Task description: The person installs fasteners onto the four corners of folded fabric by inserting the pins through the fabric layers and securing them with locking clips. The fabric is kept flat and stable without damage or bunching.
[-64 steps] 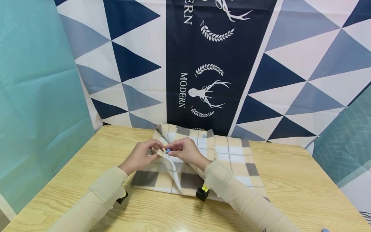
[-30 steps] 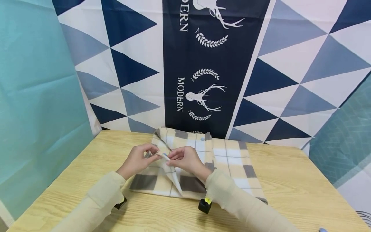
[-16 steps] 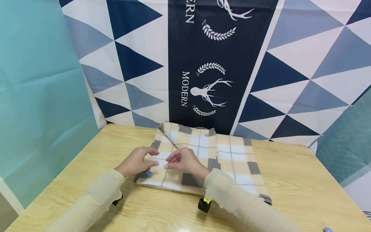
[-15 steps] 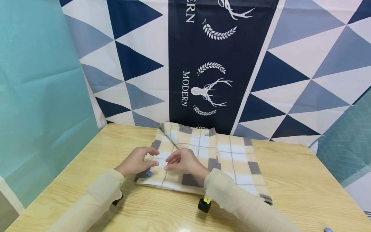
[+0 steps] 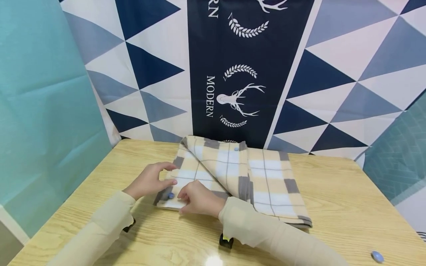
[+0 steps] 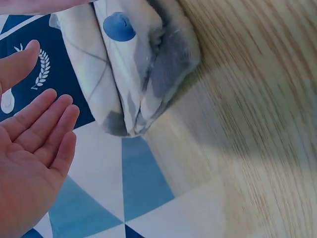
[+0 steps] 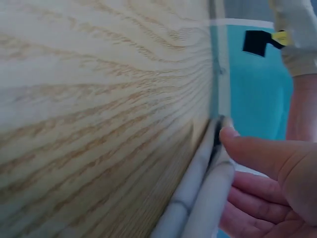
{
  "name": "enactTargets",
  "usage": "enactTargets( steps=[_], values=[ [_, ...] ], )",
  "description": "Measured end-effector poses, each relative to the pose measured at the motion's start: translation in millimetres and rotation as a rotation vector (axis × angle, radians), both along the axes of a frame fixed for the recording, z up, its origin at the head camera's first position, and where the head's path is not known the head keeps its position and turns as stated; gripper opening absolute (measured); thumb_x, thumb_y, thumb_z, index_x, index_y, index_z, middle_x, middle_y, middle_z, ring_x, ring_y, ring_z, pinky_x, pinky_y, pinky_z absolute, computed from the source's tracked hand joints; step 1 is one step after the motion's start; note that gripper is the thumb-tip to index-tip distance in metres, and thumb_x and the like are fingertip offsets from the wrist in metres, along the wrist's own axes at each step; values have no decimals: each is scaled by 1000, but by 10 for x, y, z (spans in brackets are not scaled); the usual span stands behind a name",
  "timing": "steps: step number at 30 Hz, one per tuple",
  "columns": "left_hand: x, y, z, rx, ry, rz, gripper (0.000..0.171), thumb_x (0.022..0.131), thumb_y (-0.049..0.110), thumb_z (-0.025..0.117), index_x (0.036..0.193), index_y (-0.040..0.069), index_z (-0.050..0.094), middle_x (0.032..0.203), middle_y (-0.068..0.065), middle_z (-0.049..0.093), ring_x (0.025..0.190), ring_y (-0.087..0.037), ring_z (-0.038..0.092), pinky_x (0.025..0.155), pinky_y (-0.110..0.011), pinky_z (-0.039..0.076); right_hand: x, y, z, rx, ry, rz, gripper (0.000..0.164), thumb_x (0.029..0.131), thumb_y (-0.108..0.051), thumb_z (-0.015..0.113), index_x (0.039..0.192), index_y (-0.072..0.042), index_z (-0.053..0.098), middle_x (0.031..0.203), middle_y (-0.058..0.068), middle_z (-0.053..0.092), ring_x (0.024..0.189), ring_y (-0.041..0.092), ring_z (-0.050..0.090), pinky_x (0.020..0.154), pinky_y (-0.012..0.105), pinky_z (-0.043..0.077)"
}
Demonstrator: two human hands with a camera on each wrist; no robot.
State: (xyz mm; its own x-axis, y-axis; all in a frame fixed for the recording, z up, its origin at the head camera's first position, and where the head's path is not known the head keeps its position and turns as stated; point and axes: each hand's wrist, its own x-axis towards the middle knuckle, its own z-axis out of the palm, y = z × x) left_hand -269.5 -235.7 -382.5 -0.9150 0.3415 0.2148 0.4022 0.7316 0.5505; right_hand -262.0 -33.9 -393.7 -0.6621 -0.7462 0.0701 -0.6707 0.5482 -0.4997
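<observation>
A beige, white and grey plaid fleece blanket lies folded on the table. A blue, round-capped piece sits on its front left corner; the left wrist view shows that blue cap close up. My left hand hovers at the blanket's left side, thumb and fingers apart, holding nothing. Bent loosely, the fingers of my right hand are over the front edge, right of the blue piece, with the thumb lower. In the right wrist view, the right thumb overlaps the blanket's layered edge.
A second blue piece is on the blanket's back part. Another, a blue oval, lies on the wooden table at front right. Patterned cloth hangs behind the table, and a teal sheet hangs at left.
Both hands have let go of the raised blanket edge, which now lies down with the blue piece showing at the front left corner. The right hand has moved down toward the front edge.
</observation>
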Motion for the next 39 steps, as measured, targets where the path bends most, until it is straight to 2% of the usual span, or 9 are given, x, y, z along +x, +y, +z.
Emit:
enactTargets(
  steps=[2,4,7,8,11,14,21,29,39],
  values=[
    [19,-24,12,-8,10,7,44,85,21,72,124,4,62,121,-15,67,114,-33,61,96,-51,49,10,-31,-7,35,54,13,27,70,-15,85,93,-5,75,87,3,76,68,2,63,66,10,48],
    [46,-55,28,-27,25,5,42,86,20,71,123,4,62,120,-14,67,113,-33,61,96,-51,49,12,-57,-12,68,79,21,15,72,-14,84,76,-7,71,67,-4,67,55,-2,49,57,9,39],
    [105,-121,61,-56,39,-8,40,86,17,70,123,4,62,121,-13,67,113,-33,61,95,-51,50,5,-83,-24,74,116,46,31,76,-3,74,57,-10,50,51,-5,36,48,3,23,50,13,22],
    [129,-148,74,-64,41,-12,40,87,17,70,123,4,62,121,-14,66,113,-33,61,95,-51,50,3,-86,-26,67,133,47,31,76,1,70,56,-10,49,50,-5,34,48,3,22,50,13,20],
    [207,-239,109,-93,55,-15,40,86,16,70,123,4,61,122,-14,66,113,-34,62,94,-51,50,-11,-79,-21,26,181,18,21,75,8,60,62,-9,65,53,-5,53,49,0,35,51,10,27],
    [287,-324,147,-115,69,-12,41,85,16,70,123,4,61,121,-13,66,112,-34,62,94,-51,50,-41,-47,7,-17,190,-50,26,77,7,60,86,-9,77,78,0,75,65,1,59,59,9,41],
    [469,-495,184,-138,47,-5,41,85,15,71,124,4,61,121,-13,66,111,-34,62,92,-50,51,-137,61,189,-114,90,-165,26,81,8,57,91,-6,77,83,5,75,63,5,50,56,14,40],
    [613,-612,117,-158,-17,-17,41,86,19,71,122,3,62,119,-14,67,108,-36,63,91,-49,52,-282,224,325,-198,196,-194,16,84,2,63,92,-3,76,79,8,73,68,11,63,62,16,49],
    [734,-707,-34,-150,-109,-110,37,85,20,71,115,0,64,110,-13,70,94,-25,67,79,-32,57,-452,493,528,-270,158,-335,15,84,-2,66,96,-1,75,84,12,75,75,18,71,67,24,57]
  ],
)
